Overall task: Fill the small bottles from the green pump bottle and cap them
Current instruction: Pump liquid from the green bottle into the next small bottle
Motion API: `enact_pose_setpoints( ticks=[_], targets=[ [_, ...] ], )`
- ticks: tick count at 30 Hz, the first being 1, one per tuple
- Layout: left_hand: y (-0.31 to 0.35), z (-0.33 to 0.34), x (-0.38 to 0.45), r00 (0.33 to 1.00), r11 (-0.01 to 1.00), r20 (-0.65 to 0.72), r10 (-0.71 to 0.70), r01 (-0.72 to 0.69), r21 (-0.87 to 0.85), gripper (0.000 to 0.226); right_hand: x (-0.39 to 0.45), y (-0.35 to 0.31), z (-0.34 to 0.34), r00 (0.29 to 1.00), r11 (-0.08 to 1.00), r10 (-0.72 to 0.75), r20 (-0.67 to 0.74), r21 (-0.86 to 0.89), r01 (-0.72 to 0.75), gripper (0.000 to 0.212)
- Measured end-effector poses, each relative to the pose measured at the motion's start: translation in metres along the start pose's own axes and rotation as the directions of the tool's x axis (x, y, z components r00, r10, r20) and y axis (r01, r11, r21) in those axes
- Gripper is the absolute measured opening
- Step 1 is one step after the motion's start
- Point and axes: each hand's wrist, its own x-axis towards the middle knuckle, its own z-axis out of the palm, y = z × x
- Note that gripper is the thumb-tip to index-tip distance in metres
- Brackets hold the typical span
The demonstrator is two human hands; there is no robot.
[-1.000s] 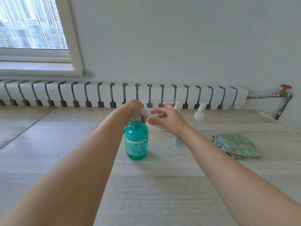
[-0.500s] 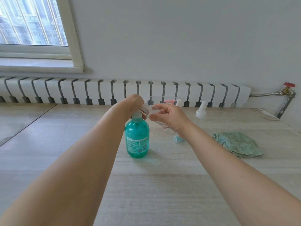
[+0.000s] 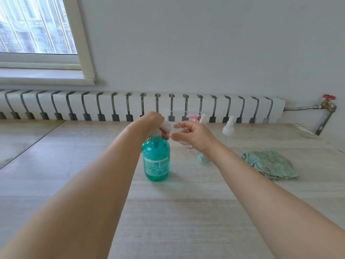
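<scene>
A pale wood-grain table (image 3: 186,212) filled the lower half of the frame, backed by a long white radiator (image 3: 141,106) under a grey wall, with a window (image 3: 37,27) at the upper left and a red-handled valve (image 3: 329,97) on a pipe at the far right. At centre stood the green pump bottle (image 3: 156,159), upright on the table. The left hand (image 3: 151,122) was closed over its pump head, hiding the nozzle. The right hand (image 3: 194,138) gripped a small clear bottle (image 3: 169,126), tilted with its open neck against the pump. Behind that hand, partly hidden, were a pink pump cap (image 3: 194,117) and a white-topped bottle (image 3: 203,118); another white spray bottle (image 3: 228,128) stood to the right. A blue cap (image 3: 201,158) lay below the wrist, and a crumpled green cloth (image 3: 270,165) lay at mid-right.
</scene>
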Motion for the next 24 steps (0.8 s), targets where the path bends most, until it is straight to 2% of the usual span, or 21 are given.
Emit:
enact_pose_setpoints(
  ticks=[5,10,14,17,22,24],
  targets=[
    [-0.003,-0.003,0.007,1.0,0.997,-0.016,0.005,-0.006,-0.073,0.027,0.0,-0.002,0.003,1.0,0.999,0.005,-0.018,0.036,-0.004,0.043],
    [-0.001,0.0,0.012,0.989,0.984,-0.037,0.14,-0.143,-0.103,0.013,0.001,-0.004,0.002,1.0,1.0,-0.008,-0.018,0.011,0.008,0.046],
    [-0.001,-0.002,0.011,0.999,0.998,-0.018,0.04,-0.039,0.039,0.019,0.003,-0.004,0.0,1.0,1.0,-0.002,0.0,-0.001,0.002,0.048],
    [-0.002,0.0,0.018,0.996,0.997,-0.036,0.082,-0.082,-0.003,0.02,0.005,-0.002,-0.002,1.0,1.0,-0.002,0.016,0.011,0.002,0.048],
    [-0.006,0.003,0.023,0.999,1.0,-0.041,0.013,-0.013,0.001,0.015,0.005,0.003,-0.001,0.999,1.0,0.008,0.034,0.011,-0.008,0.048],
    [-0.008,0.005,0.026,0.997,0.997,-0.05,0.056,-0.058,-0.044,0.018,0.004,0.004,-0.001,0.999,1.0,0.011,0.035,0.007,-0.011,0.047]
  ],
)
